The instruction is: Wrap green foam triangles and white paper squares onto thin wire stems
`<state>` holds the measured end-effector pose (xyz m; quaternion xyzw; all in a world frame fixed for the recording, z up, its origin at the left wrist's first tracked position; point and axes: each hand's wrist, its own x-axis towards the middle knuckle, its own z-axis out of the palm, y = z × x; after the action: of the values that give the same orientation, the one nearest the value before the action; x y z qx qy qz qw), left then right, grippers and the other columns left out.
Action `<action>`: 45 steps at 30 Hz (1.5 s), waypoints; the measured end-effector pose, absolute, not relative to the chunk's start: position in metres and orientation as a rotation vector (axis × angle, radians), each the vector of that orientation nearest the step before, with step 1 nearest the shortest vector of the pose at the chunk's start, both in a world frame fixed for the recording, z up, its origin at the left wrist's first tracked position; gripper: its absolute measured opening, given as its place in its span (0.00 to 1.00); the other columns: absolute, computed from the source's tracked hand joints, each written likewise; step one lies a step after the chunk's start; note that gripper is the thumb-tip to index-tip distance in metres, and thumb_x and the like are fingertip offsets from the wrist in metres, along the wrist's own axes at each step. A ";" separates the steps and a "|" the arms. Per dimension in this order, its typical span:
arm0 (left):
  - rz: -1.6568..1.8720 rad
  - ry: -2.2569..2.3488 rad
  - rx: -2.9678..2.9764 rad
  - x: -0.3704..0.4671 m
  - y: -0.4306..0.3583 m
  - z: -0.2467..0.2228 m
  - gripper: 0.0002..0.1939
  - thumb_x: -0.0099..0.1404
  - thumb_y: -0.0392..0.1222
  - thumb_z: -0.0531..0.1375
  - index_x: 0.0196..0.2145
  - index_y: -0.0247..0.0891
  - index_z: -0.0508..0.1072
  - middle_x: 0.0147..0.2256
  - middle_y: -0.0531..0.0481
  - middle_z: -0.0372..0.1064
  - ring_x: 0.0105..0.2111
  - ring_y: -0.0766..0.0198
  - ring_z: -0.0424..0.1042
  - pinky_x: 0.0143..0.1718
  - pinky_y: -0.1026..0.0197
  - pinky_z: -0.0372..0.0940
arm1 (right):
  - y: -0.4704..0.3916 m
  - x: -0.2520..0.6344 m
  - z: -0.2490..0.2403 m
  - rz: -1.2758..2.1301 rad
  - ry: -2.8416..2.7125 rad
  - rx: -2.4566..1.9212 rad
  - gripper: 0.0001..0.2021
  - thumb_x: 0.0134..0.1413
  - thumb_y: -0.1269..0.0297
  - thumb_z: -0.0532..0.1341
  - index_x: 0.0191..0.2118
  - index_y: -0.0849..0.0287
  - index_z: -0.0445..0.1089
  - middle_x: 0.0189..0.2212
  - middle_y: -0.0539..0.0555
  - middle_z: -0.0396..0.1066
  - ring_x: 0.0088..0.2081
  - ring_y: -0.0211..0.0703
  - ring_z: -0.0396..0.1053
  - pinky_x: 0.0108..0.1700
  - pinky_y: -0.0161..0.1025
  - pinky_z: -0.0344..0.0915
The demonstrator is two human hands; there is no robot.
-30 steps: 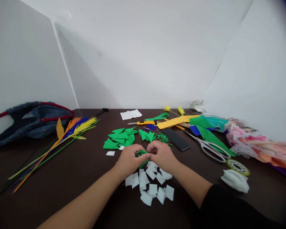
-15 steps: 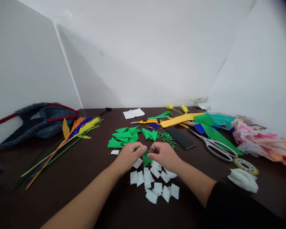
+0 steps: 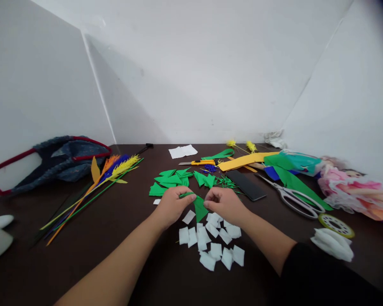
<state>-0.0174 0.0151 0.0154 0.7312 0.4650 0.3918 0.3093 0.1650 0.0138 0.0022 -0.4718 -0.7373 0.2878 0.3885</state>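
Note:
Between thumb and fingers my left hand (image 3: 174,206) pinches a leaf-shaped piece of green crepe paper (image 3: 200,208) by its upper left end. The rest of the piece hangs down to the right over the white squares. Close to its right edge is my right hand (image 3: 228,204), fingers curled and closed; whether anything sits in them I cannot make out. Below both hands lie several small white paper squares (image 3: 203,236), loosely scattered. Beyond my left hand is a pile of green paper pieces (image 3: 169,179), with a few more green pieces (image 3: 204,179) to its right.
To the right lie a black phone (image 3: 247,185), scissors (image 3: 293,199), a tape roll (image 3: 336,225) and white tissue (image 3: 333,244). A yellow cutter (image 3: 204,162) with bared blade lies behind. Colored paper stems (image 3: 89,191) and a denim item (image 3: 64,159) are on the left.
My right hand has drawn slightly away to the right from my left hand. More of the green piece now shows between them. The whole view has shifted a little.

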 end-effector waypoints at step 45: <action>1.250 1.298 1.452 0.004 0.022 0.004 0.09 0.52 0.44 0.56 0.22 0.35 0.69 0.23 0.51 0.68 0.28 0.62 0.66 0.33 0.61 0.59 | 0.012 0.178 0.001 0.383 -1.891 -1.154 0.01 0.41 0.71 0.61 0.25 0.59 0.68 0.20 0.47 0.66 0.22 0.34 0.61 0.25 0.31 0.58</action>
<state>0.0040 0.0218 0.0038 0.5745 0.5134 0.4946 0.4021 0.1776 0.0120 0.0011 -0.4628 -0.7587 0.1536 0.4320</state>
